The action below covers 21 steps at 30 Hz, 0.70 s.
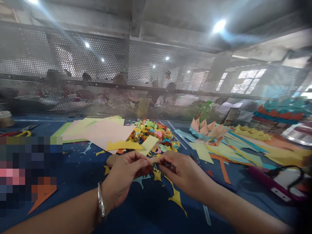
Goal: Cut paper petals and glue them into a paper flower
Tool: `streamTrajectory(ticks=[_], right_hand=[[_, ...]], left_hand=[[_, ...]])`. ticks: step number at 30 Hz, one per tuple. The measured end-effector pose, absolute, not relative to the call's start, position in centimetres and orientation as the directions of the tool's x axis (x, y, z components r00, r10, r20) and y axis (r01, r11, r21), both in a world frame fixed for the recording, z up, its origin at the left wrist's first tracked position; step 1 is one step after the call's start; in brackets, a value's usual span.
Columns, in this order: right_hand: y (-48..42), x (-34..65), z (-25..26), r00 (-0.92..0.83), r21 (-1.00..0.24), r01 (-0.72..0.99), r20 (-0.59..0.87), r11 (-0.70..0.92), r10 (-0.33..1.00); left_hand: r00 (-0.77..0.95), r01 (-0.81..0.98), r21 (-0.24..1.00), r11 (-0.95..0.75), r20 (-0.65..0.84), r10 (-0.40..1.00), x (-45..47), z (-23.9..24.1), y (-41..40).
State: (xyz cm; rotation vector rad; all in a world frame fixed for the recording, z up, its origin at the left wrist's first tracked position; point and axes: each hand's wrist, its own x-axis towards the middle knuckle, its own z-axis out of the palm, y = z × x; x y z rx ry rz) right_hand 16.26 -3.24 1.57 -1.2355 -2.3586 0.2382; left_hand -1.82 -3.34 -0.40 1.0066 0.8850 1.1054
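My left hand, with a silver bangle at the wrist, is closed in a pinch over the dark blue table. Close against it, my right hand is closed as well, fingertips meeting the left ones. Whatever lies between the fingers is small and mostly hidden, so I cannot make it out. Below and behind the hands lie yellow star-like paper scraps and a pale blue scrap. Just beyond the fingertips is a heap of small colourful paper pieces, with a pale yellow paper piece at its near edge.
Pink paper sheets lie left of the heap. Scissors with yellow handles are at far left. To the right are pointed folded-paper strips, yellow strips and a purple device with a black cord. A perforated metal screen stands behind.
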Motion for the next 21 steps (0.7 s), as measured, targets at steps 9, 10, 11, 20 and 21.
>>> streamTrajectory(ticks=[9,10,11,20,21], right_hand=[[-3.1,16.4,0.7,-0.434,-0.540,0.619,0.370,0.571,0.821],[-3.2,16.5,0.7,-0.438,-0.545,0.608,0.376,0.577,0.817],[-3.2,16.5,0.6,-0.444,-0.549,0.598,0.379,0.583,0.812],[-3.2,16.6,0.4,-0.459,-0.590,0.571,0.347,0.571,0.818],[-3.2,16.5,0.4,-0.466,-0.595,0.563,0.344,0.573,0.815]], left_hand=[[0.270,-0.278,0.942,0.190,-0.113,0.956,-1.4,0.0,-3.9],[0.279,-0.273,0.943,0.190,-0.111,0.954,-1.4,0.0,-4.0],[0.285,-0.271,0.944,0.188,-0.108,0.952,-1.4,0.0,-4.0],[0.302,0.051,0.996,-0.071,0.052,0.952,-1.7,-0.5,-3.8],[0.287,0.140,0.980,-0.142,0.097,0.953,-1.8,-0.5,-3.8]])
